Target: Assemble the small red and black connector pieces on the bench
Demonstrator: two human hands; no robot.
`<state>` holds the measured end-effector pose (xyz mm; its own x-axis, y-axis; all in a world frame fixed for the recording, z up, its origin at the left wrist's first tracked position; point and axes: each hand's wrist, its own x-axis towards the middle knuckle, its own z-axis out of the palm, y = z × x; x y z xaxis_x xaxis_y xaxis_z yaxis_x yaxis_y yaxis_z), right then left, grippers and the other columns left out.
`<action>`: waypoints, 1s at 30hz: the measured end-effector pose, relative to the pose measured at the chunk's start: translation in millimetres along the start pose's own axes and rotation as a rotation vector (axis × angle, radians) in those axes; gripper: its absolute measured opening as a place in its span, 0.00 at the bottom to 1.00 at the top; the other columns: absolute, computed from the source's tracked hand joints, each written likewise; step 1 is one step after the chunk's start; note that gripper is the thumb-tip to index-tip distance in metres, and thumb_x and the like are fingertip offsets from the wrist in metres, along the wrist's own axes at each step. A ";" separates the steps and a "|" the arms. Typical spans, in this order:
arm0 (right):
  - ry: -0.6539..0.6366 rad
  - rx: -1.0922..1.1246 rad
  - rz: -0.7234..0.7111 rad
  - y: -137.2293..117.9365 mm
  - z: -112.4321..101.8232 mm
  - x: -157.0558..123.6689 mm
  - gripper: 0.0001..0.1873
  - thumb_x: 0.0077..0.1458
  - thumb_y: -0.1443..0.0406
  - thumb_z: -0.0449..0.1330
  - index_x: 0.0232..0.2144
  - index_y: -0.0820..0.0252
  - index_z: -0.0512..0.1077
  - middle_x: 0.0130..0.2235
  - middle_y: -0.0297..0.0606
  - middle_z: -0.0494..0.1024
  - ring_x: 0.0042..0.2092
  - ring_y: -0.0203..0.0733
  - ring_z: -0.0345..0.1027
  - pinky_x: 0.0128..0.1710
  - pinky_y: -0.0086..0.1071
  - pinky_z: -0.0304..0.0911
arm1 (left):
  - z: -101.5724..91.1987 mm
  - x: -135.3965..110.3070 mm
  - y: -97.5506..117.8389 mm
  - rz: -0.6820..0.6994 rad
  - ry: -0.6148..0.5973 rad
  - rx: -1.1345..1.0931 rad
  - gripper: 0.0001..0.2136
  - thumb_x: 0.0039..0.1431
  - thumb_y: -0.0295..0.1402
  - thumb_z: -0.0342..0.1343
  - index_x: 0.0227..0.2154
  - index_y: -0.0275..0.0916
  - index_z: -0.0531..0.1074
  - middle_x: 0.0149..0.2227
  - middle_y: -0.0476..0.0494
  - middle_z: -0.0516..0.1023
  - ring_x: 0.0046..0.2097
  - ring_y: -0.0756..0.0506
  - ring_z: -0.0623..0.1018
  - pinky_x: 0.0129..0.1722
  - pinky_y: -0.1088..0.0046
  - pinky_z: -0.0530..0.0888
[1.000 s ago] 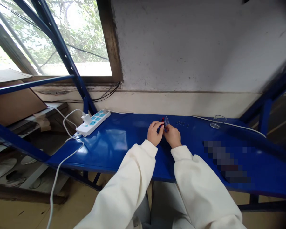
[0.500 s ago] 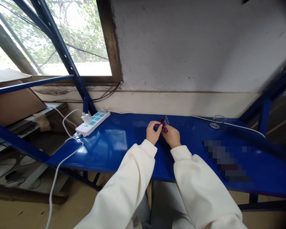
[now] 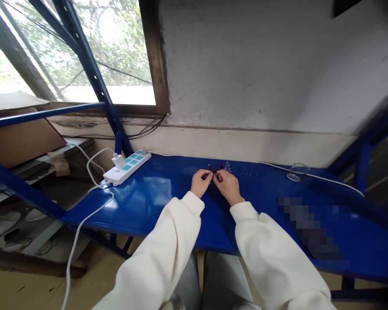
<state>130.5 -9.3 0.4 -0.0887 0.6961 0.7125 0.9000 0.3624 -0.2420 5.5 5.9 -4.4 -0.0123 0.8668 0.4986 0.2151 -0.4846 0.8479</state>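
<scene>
My left hand (image 3: 200, 183) is closed, thumb and fingers pinched together just above the blue table (image 3: 177, 200). Right beside it, my right hand (image 3: 228, 186) is closed too, its fingertips almost meeting the left ones. Between them is a small dark stick-like piece (image 3: 211, 167), pinched by the left fingertips and reaching the right ones; its exact kind is too small to tell. Beyond the right hand are a small red piece (image 3: 222, 165) and several clear little pieces (image 3: 227, 167), partly covered by that hand. What the right fingers grip is hidden.
Several tiny parts (image 3: 246, 172) lie right of my hands. A clear round container (image 3: 293, 177) stands near the wall. A white power strip (image 3: 127, 168) with a plugged-in charger is at the left. A blurred dark object (image 3: 307, 228) lies at right; blue posts (image 3: 97, 82) frame the table.
My hands have shifted slightly left, away from the red and clear pieces. The dark stick-like piece now shows between the fingertips. The whole view has tilted a little.
</scene>
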 end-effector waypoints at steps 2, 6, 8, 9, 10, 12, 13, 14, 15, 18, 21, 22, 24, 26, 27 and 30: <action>0.005 -0.013 -0.060 -1.3 5.3 3.3 0.10 0.52 0.63 0.50 0.25 0.60 0.67 0.22 0.32 0.67 0.23 0.31 0.56 0.27 0.26 0.49 | -7.9 2.5 -2.8 -0.023 -0.014 -0.024 0.06 0.48 0.34 0.55 0.26 0.36 0.72 0.30 0.46 0.72 0.28 0.52 0.70 0.31 0.75 0.69; -0.026 -0.018 -0.114 -3.9 10.6 4.8 0.10 0.52 0.64 0.50 0.24 0.60 0.66 0.23 0.33 0.67 0.23 0.32 0.56 0.28 0.26 0.50 | -17.7 3.8 -0.5 -0.011 -0.034 0.000 0.06 0.46 0.34 0.57 0.25 0.36 0.72 0.29 0.47 0.72 0.29 0.52 0.70 0.31 0.75 0.69; -0.037 -0.007 -0.111 -4.8 10.5 3.6 0.10 0.53 0.64 0.49 0.24 0.60 0.66 0.23 0.33 0.67 0.23 0.32 0.57 0.28 0.26 0.50 | -18.1 3.1 1.9 0.001 -0.038 0.023 0.06 0.46 0.34 0.56 0.24 0.36 0.72 0.28 0.47 0.71 0.28 0.53 0.70 0.30 0.75 0.68; -0.041 0.000 -0.104 -5.3 9.8 2.8 0.11 0.53 0.64 0.49 0.24 0.60 0.67 0.23 0.33 0.67 0.23 0.32 0.57 0.28 0.26 0.51 | -17.6 2.7 2.9 0.008 -0.038 0.035 0.06 0.46 0.34 0.56 0.24 0.36 0.72 0.28 0.47 0.71 0.28 0.53 0.70 0.30 0.76 0.68; -0.045 0.009 -0.094 -5.8 8.8 2.1 0.11 0.54 0.63 0.48 0.24 0.60 0.67 0.23 0.33 0.67 0.24 0.32 0.58 0.29 0.26 0.51 | -17.0 2.5 3.6 0.014 -0.041 0.047 0.07 0.46 0.35 0.56 0.23 0.36 0.72 0.27 0.48 0.71 0.28 0.53 0.70 0.29 0.76 0.68; -0.061 0.035 -0.079 -7.0 6.0 0.7 0.11 0.54 0.63 0.48 0.27 0.60 0.68 0.23 0.33 0.68 0.25 0.32 0.59 0.29 0.26 0.53 | -17.3 2.9 4.1 0.024 -0.047 0.078 0.07 0.47 0.36 0.55 0.23 0.36 0.71 0.27 0.48 0.71 0.27 0.53 0.70 0.29 0.76 0.67; -0.071 0.051 -0.076 -7.8 4.3 0.2 0.11 0.54 0.63 0.48 0.30 0.60 0.69 0.24 0.33 0.68 0.25 0.33 0.60 0.29 0.26 0.53 | -18.9 3.8 3.8 0.029 -0.043 0.107 0.07 0.47 0.36 0.55 0.22 0.37 0.71 0.27 0.48 0.71 0.27 0.53 0.70 0.29 0.76 0.67; -0.082 0.068 -0.073 -8.5 2.6 -0.3 0.11 0.54 0.63 0.49 0.33 0.60 0.69 0.25 0.34 0.69 0.26 0.33 0.61 0.29 0.26 0.54 | -21.6 5.1 3.0 0.029 -0.024 0.151 0.07 0.47 0.36 0.55 0.22 0.37 0.71 0.27 0.48 0.71 0.28 0.52 0.70 0.30 0.76 0.67; -0.092 0.083 -0.069 -9.1 1.0 -0.7 0.12 0.54 0.63 0.49 0.36 0.60 0.69 0.26 0.34 0.70 0.26 0.33 0.61 0.29 0.26 0.55 | -25.5 6.9 1.9 0.019 0.010 0.211 0.07 0.47 0.36 0.55 0.22 0.37 0.71 0.27 0.48 0.71 0.28 0.52 0.70 0.31 0.76 0.67; -0.111 0.117 -0.036 -9.3 -2.9 -2.3 0.15 0.55 0.61 0.47 0.41 0.60 0.68 0.29 0.36 0.72 0.27 0.34 0.63 0.30 0.26 0.57 | -42.2 12.8 -3.0 -0.120 0.180 0.480 0.07 0.46 0.36 0.55 0.24 0.37 0.71 0.29 0.47 0.72 0.31 0.50 0.71 0.34 0.73 0.66; -0.109 0.145 0.012 -7.4 -4.9 -4.2 0.16 0.56 0.61 0.46 0.41 0.60 0.69 0.31 0.37 0.73 0.29 0.35 0.65 0.31 0.27 0.59 | -57.8 16.3 -8.1 -0.291 0.259 0.728 0.06 0.46 0.36 0.54 0.24 0.39 0.72 0.32 0.46 0.73 0.37 0.46 0.72 0.37 0.69 0.64; -0.103 0.153 0.022 -6.7 -5.4 -4.7 0.16 0.56 0.62 0.46 0.41 0.59 0.69 0.32 0.38 0.73 0.30 0.35 0.66 0.32 0.27 0.59 | -61.3 16.7 -9.5 -0.322 0.265 0.778 0.06 0.46 0.36 0.53 0.24 0.40 0.72 0.32 0.46 0.74 0.38 0.44 0.72 0.38 0.68 0.63; -0.083 0.167 0.034 -5.2 -6.5 -5.2 0.15 0.55 0.62 0.46 0.40 0.59 0.69 0.34 0.38 0.74 0.31 0.35 0.67 0.33 0.27 0.60 | -65.3 16.8 -11.9 -0.357 0.261 0.839 0.07 0.46 0.36 0.53 0.25 0.40 0.72 0.33 0.46 0.74 0.40 0.43 0.71 0.38 0.66 0.62; -0.049 0.169 0.050 -3.7 -8.0 -5.0 0.15 0.55 0.62 0.46 0.40 0.60 0.69 0.35 0.38 0.74 0.32 0.36 0.67 0.34 0.28 0.61 | -66.6 16.9 -13.7 -0.384 0.245 0.877 0.07 0.46 0.36 0.53 0.25 0.41 0.73 0.34 0.45 0.74 0.40 0.43 0.71 0.39 0.65 0.62; -0.028 0.166 0.062 -2.8 -9.1 -4.5 0.15 0.55 0.63 0.46 0.39 0.60 0.69 0.35 0.39 0.74 0.33 0.36 0.67 0.34 0.28 0.61 | -66.7 17.0 -14.4 -0.399 0.232 0.892 0.07 0.46 0.36 0.52 0.26 0.41 0.73 0.35 0.45 0.74 0.40 0.42 0.71 0.39 0.65 0.61; 0.039 0.140 0.120 1.2 -13.3 -2.5 0.16 0.55 0.62 0.45 0.39 0.61 0.69 0.35 0.40 0.74 0.33 0.37 0.67 0.36 0.30 0.61 | -67.3 17.9 -15.1 -0.448 0.194 0.922 0.08 0.45 0.36 0.52 0.27 0.41 0.73 0.36 0.44 0.74 0.40 0.42 0.71 0.40 0.64 0.61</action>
<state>137.5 -18.8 7.1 0.0347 0.7160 0.6973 0.8350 0.3626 -0.4139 -63.7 20.8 3.9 -0.4145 0.8715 0.2622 0.8133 0.2254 0.5365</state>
